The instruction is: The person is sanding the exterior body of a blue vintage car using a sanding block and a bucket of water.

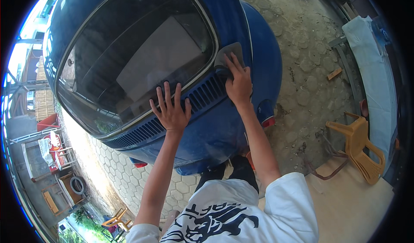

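Observation:
A blue rounded car (pixel 261 48) fills the upper middle, with a dark window (pixel 108 48) edged by a trim strip and a row of vent slots (pixel 200 97) below it. My left hand (pixel 171 113) lies with spread fingers on the window's lower edge and the panel just under it. My right hand (pixel 237 81) presses a grey flat pad or cloth (pixel 224 48) onto the blue bodywork right of the window's corner, beside the vents; its fingers rest on the pad.
Hexagonal paving (pixel 112 165) surrounds the car. At the right are an orange plastic chair (pixel 362 148), a long pale covered object (pixel 366 61), a small wooden block (pixel 334 74) and a pale board (pixel 336 200). Assorted clutter, including a coiled hose (pixel 76 184), lines the left.

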Demonstrator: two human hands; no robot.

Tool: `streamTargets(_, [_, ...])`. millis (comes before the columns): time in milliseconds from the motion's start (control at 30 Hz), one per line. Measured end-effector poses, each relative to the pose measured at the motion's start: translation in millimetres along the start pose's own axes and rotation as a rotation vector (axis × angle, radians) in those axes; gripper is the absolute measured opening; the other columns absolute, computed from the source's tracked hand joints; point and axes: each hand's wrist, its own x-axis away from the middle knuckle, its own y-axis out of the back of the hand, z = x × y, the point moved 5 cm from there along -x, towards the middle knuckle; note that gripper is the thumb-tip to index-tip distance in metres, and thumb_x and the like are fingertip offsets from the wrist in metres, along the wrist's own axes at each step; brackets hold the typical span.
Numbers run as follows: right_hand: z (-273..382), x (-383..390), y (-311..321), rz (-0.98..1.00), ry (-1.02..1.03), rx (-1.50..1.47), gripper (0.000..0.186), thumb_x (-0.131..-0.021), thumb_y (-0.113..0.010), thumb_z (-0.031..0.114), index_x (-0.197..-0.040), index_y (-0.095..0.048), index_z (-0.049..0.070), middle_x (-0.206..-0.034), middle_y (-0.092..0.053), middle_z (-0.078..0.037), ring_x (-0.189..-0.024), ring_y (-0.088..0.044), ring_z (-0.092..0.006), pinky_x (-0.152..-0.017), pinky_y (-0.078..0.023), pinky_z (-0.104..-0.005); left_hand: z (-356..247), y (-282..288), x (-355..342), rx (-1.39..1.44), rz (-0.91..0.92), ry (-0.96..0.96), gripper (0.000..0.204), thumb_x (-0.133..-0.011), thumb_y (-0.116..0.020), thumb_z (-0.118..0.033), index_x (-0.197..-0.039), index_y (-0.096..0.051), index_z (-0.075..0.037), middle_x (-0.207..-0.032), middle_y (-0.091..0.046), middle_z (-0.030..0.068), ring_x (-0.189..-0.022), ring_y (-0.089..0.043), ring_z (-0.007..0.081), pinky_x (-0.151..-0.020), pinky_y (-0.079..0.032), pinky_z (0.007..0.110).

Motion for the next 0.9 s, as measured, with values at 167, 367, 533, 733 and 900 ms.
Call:
streamTargets(167, [10.0, -21.1, -4.0, -0.110, -0.054, -0.003, 0.070, -0.068, -0.052, -0.007, -0.133, -0.058, 0.019, -0.140, -0.053, -0.005, -0.088, -0.052, -0.0302, -0.084, -0.053, -0.0356, -2.5, 1.1, 0.9, 0.014, 0.001, -0.009, 0.046, -0.094, -0.047, -0.040, -0.137, -0.053, -0.024, -0.149, -0.041, 0.0078, -0.139, -0.035, 0.0300, -0.115, -0.014, 0.053])
streamTargets(367, [-8.1, 25.8, 5.0, 0.035, -0.055, 0.051, 0.068, -0.070, -0.052, -0.006, -0.133, -0.058, 0.018, -0.139, -0.054, -0.006, -0.090, -0.052, -0.0303, -0.081, -0.052, -0.0350, -3.4, 2.7, 0.2, 0.024, 0.001, -0.004, 0.047, -0.093, -0.048, -0.040, -0.137, -0.052, -0.025, -0.150, -0.041, 0.0072, -0.139, -0.035, 0.0299, -0.115, -0.015, 0.054])
streamTargets(533, [27.1, 37.6, -2.1, -0.110, -0.052, 0.055, 0.071, -0.066, -0.053, -0.005, -0.133, -0.059, 0.020, -0.139, -0.054, -0.002, -0.087, -0.052, -0.0300, -0.079, -0.052, -0.0335, -1.0, 0.4, 0.7, 0.033, 0.006, 0.003, 0.048, -0.093, -0.048, -0.040, -0.138, -0.051, -0.026, -0.150, -0.040, 0.0066, -0.139, -0.034, 0.0292, -0.115, -0.015, 0.055])
streamTargets(733, [16.2, 58.3, -2.0, -0.031, 0.050, 0.130, 0.073, -0.064, -0.056, -0.005, -0.131, -0.061, 0.022, -0.143, -0.051, 0.000, -0.076, -0.048, -0.0258, -0.072, -0.051, -0.0314, -1.8, -0.1, -0.3, 0.043, 0.041, 0.016, 0.050, -0.092, -0.048, -0.041, -0.141, -0.047, -0.030, -0.153, -0.035, 0.0035, -0.142, -0.030, 0.0265, -0.114, -0.015, 0.055])
streamTargets(900, [61.8, 72.5, -13.5, -0.058, 0.035, 0.109, 0.073, -0.064, -0.057, -0.006, -0.132, -0.060, 0.021, -0.143, -0.051, 0.000, -0.078, -0.049, -0.0267, -0.074, -0.051, -0.0320, 0.4, 0.6, -1.9, 0.035, 0.059, 0.017, 0.046, -0.096, -0.042, -0.035, -0.142, -0.045, -0.031, -0.154, -0.034, 0.0012, -0.142, -0.029, 0.0247, -0.115, -0.013, 0.054])
